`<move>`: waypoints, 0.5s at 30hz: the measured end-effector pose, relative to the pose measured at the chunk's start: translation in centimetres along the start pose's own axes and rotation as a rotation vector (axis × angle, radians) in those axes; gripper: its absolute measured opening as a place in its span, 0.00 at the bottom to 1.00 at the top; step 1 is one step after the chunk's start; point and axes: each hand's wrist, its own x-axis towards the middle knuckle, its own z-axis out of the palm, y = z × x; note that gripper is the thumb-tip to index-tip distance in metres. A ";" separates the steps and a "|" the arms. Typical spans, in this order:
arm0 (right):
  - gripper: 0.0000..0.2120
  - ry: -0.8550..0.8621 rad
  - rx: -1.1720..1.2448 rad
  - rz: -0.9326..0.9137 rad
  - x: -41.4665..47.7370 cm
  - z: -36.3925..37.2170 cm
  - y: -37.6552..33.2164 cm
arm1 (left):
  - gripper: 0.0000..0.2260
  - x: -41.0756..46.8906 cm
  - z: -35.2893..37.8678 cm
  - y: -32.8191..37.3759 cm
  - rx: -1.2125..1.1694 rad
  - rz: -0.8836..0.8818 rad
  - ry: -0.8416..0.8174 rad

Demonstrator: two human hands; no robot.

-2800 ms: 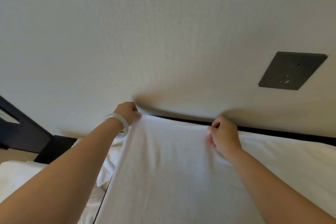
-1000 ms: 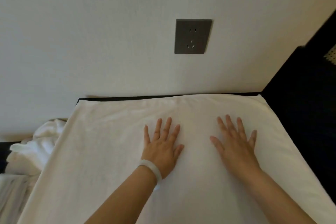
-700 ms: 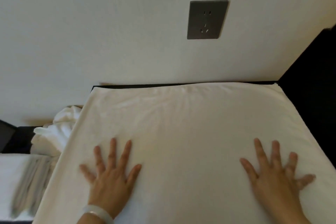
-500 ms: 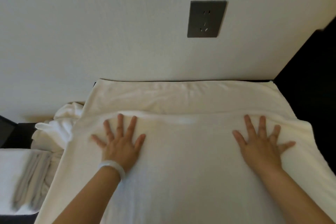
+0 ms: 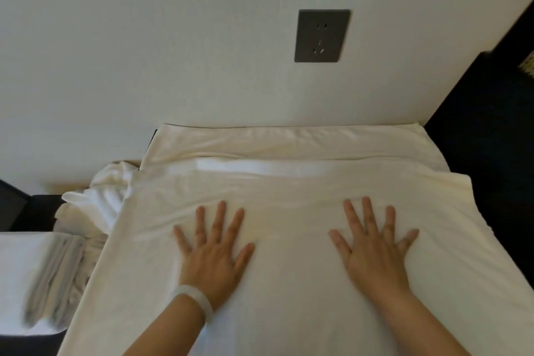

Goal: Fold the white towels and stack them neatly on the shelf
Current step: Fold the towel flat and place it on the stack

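Both of my grips lie flat with the fingers straight and spread, holding nothing, palms pressing down on the white towel (image 5: 289, 191). The left grip (image 5: 213, 251), with a pale bracelet (image 5: 191, 299) at its wrist, sits left of the towel's middle. The right grip (image 5: 375, 251) sits level with it, well apart, nearer the towel's right side.

The towel is spread wide in front of me, its far edge running straight along the foot of the wall (image 5: 173, 37). A second layer lies on top, and its folded edge crosses from side to side just beyond my fingertips, leaving a strip of the lower layer showing by the wall.

The right edge drops beside a dark piece of furniture (image 5: 491, 167). The left edge slants toward me, touching a crumpled heap of white cloth (image 5: 92, 205), with a grey-striped white cloth (image 5: 43, 274) lying nearer me. A dark socket plate (image 5: 321, 35) sits on the wall above.
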 end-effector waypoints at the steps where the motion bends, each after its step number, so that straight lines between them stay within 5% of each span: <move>1: 0.36 0.012 -0.001 -0.010 1.5 -0.2 -0.2 | 0.36 1.3 -0.3 0.0 -0.002 -0.012 0.015; 7: 0.31 -0.052 0.116 -0.062 7.8 -2.9 -1.6 | 0.29 7.4 -3.4 1.2 -0.023 -0.099 -0.077; 12: 0.33 0.063 0.067 0.044 0.1 -1.0 1.9 | 0.30 0.1 -1.9 -0.4 -0.054 -0.241 -0.014; 15: 0.36 -0.031 0.004 0.074 -3.2 0.3 4.5 | 0.33 -4.3 -0.3 -2.4 -0.071 -0.302 -0.021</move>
